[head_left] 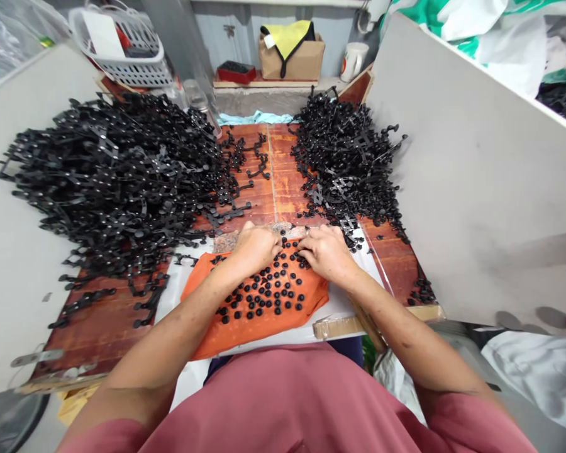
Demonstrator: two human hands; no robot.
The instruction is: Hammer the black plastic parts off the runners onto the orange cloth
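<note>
An orange cloth [245, 327] lies on a white board in front of me, strewn with several small round black plastic pieces [264, 296]. My left hand [255, 246] rests at the cloth's far edge with its fingers curled together. My right hand [325, 251] sits just beside it, fingers bent down and pinched over the black pieces. What either hand grips is hidden under the fingers. A large heap of black plastic sprue frames [117, 182] lies to the left, and a smaller heap of black frames [344, 157] to the right.
The reddish wooden table [283, 182] is walled by pale boards on the left [9, 251] and right [476, 189]. At the back stand a white basket [122, 50], a cardboard box [292, 56] and a white mug [353, 60].
</note>
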